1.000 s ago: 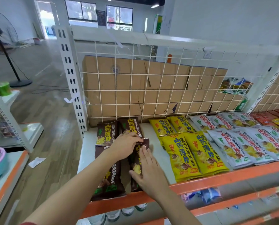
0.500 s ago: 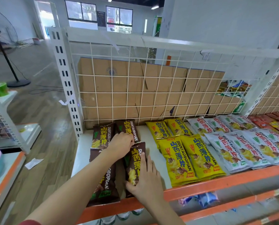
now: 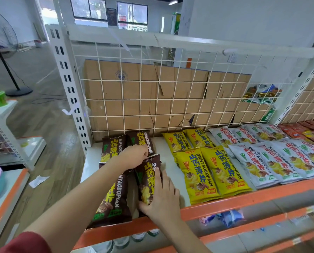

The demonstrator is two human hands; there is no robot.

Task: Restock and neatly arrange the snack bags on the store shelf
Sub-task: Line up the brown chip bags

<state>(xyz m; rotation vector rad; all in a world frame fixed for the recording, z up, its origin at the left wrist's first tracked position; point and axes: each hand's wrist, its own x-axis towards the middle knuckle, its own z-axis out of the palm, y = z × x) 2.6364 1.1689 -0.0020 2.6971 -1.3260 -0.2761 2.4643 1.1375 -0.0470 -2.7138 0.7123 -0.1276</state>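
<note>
i see the left hand (image 3: 134,156) reaching over the shelf (image 3: 243,200), its fingers curled in and pinching the top edge of a brown bag (image 3: 148,177). the right hand (image 3: 161,197) is at the lower end of the same bag, thumb tucked round the bottom corner and fingers lying along the bag's right side, so both hands hold it. the brown bag sits between the two hands, tipped up on its long edge rather than lying flat, its printed face showing to me. under the left forearm, just left of the right hand, a second brown bag (image 3: 112,203) lies flat with its bottom end at the orange front lip. beyond the left hand's knuckles the back brown bags (image 3: 112,148), two of them, lie side by side against the wire grid (image 3: 152,92), and the hand covers part of their near ends. to the right of the right hand lie the yellow bags (image 3: 207,172), two in front overlapping two behind. farther right are the white bags (image 3: 273,161) in overlapping rows, and past those, at the frame's edge, red packets (image 3: 305,127). behind the grid, past the left hand, stands flattened cardboard (image 3: 130,99). below the right wrist, under the shelf, i make out bottle tops (image 3: 121,241), too blurred to say more.
</note>
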